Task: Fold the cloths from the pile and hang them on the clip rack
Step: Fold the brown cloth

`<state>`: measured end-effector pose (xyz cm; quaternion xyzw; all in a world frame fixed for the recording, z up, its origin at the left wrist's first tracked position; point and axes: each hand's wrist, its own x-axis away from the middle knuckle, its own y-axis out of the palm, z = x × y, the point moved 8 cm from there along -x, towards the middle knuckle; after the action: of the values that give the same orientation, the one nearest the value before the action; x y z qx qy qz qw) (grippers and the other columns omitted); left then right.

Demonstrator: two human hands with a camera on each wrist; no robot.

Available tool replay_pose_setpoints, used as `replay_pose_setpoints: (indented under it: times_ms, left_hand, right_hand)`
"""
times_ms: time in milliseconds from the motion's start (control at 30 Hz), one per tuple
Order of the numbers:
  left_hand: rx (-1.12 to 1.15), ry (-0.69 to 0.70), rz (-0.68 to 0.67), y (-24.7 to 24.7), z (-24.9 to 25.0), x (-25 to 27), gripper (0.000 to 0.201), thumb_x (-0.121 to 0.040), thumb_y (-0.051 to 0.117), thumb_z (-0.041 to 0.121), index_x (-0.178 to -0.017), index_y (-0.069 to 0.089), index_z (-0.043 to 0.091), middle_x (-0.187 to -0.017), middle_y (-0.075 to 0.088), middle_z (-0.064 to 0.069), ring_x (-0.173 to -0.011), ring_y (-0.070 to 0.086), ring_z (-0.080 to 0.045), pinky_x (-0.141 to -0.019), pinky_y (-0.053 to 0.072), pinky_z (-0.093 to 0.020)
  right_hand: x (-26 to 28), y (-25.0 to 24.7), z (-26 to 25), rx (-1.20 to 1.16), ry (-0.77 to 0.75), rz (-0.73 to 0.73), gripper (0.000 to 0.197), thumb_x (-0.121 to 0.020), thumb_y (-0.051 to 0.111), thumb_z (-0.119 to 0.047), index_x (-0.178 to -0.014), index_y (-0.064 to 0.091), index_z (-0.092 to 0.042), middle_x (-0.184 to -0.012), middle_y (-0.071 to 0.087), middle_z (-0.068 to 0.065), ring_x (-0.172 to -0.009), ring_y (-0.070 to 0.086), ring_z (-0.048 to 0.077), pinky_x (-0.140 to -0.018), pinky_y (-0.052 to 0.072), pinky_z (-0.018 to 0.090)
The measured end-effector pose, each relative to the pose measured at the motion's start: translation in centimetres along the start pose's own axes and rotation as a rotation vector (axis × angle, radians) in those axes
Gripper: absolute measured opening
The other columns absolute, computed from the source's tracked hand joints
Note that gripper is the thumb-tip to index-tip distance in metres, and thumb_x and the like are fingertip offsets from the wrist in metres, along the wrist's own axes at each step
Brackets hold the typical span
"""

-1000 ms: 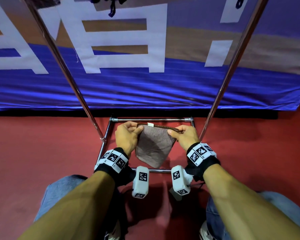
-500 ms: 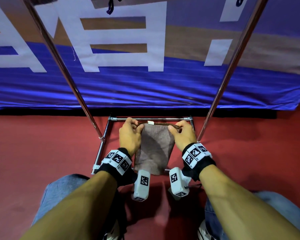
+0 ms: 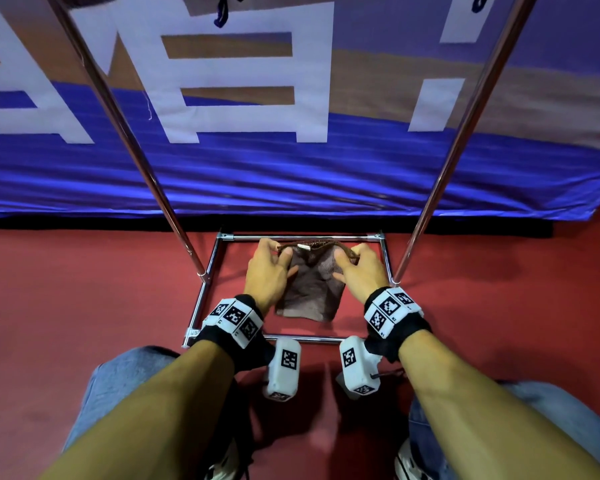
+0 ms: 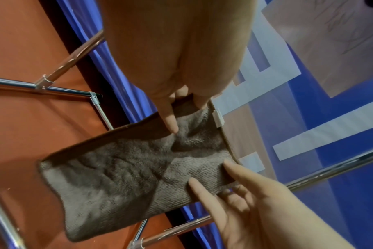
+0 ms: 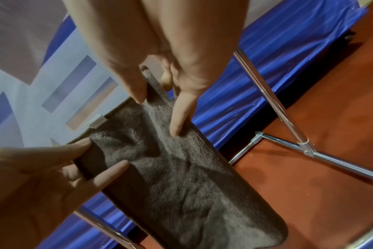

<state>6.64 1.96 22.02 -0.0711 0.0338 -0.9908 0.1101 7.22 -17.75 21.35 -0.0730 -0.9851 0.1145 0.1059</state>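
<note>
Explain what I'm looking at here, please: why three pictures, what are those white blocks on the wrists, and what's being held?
No machine here: a person works with bare hands. The large picture comes from a head camera looking down; the other two come from cameras strapped to each wrist, the white blocks, looking along the fingers. The left hand and right hand each pinch a top corner of a grey-brown cloth, which hangs between them. A small white tag sits on its top edge. Below, on the red floor, stands the chrome base of a rack, its two poles rising either side. Clips and the cloth pile are not clearly in view.
</note>
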Motion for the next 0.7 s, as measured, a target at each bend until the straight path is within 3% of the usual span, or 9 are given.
replay_pose_setpoints:
  times_ms: [133,233,333,433,500,567,633,700]
  left_hand:
    - [0.053,-0.033,-0.045,0.4,-0.3,0.1,0.011,-0.096,0.053,0.011,-0.091,0.043,0.013,-0.096,0.057,-0.020,-0.091,0.064,-0.024,-0.081,0.060,-0.040]
    - [0.113,-0.071,-0.062,1.0,0.0,0.5,0.009,-0.099,0.047,0.006,-0.095,0.040,0.010,-0.096,0.062,-0.014,-0.090,0.070,-0.022,-0.080,0.060,-0.033]
    - [0.164,-0.092,-0.077,1.2,0.6,1.0,0.014,-0.099,0.042,0.002,-0.089,0.041,0.011,-0.090,0.055,-0.006,-0.083,0.066,-0.014,-0.083,0.058,-0.034]
    - [0.184,-0.095,-0.106,1.5,0.8,1.3,0.012,-0.099,0.041,-0.001,-0.091,0.042,0.008,-0.085,0.056,-0.006,-0.080,0.067,-0.013,-0.084,0.058,-0.036]
    - [0.183,-0.083,-0.116,1.6,0.9,1.4,0.012,-0.098,0.044,-0.001,-0.090,0.043,0.007,-0.079,0.059,-0.004,-0.072,0.069,-0.007,-0.081,0.059,-0.033]
    - [0.194,-0.088,-0.113,1.5,0.8,1.3,0.016,-0.096,0.049,-0.002,-0.084,0.046,0.007,-0.063,0.059,0.001,-0.061,0.066,-0.003,-0.078,0.060,-0.033]
    - [0.184,-0.098,-0.117,1.3,0.7,1.2,0.017,-0.093,0.055,-0.003,-0.081,0.049,0.007,-0.052,0.056,0.006,-0.056,0.063,-0.003,-0.074,0.061,-0.034]
    - [0.155,-0.103,-0.113,1.0,0.6,1.1,0.013,-0.090,0.062,-0.001,-0.082,0.054,0.006,-0.058,0.057,0.000,-0.059,0.064,-0.008,-0.067,0.061,-0.034]
  right_hand:
    - [0.1,0.6,0.3,-0.143,0.078,-0.041,0.015,-0.090,0.058,-0.001,-0.096,0.046,-0.006,-0.082,0.050,0.004,-0.076,0.062,0.015,-0.085,0.057,0.047]
    - [0.1,0.8,0.4,-0.187,0.115,-0.055,0.013,-0.091,0.056,0.002,-0.096,0.047,-0.006,-0.083,0.053,0.006,-0.075,0.062,0.015,-0.085,0.056,0.045]
    - [0.1,1.1,0.4,-0.216,0.129,-0.078,0.010,-0.091,0.054,0.003,-0.097,0.049,-0.004,-0.092,0.057,0.013,-0.084,0.065,0.020,-0.080,0.057,0.037]
    - [0.4,1.4,0.3,-0.211,0.108,-0.125,0.016,-0.093,0.054,0.000,-0.107,0.053,0.010,-0.099,0.059,0.023,-0.095,0.065,0.029,-0.073,0.060,0.030]
    - [0.6,1.5,0.1,-0.240,0.086,-0.147,0.020,-0.093,0.055,0.000,-0.104,0.053,0.016,-0.091,0.059,0.020,-0.087,0.064,0.025,-0.068,0.060,0.026]
    - [0.8,1.1,-0.4,-0.240,0.070,-0.149,0.006,-0.091,0.059,0.000,-0.091,0.060,0.006,-0.081,0.061,0.014,-0.076,0.063,0.019,-0.066,0.061,0.029]
    - [1.0,0.7,-0.7,-0.226,0.050,-0.143,0.009,-0.088,0.064,-0.002,-0.081,0.064,-0.006,-0.078,0.064,0.011,-0.073,0.065,0.018,-0.066,0.061,0.035]
    - [1.3,0.3,-1.1,-0.208,0.030,-0.117,0.014,-0.086,0.068,-0.004,-0.076,0.065,-0.014,-0.078,0.065,0.007,-0.070,0.067,0.015,-0.067,0.061,0.041]
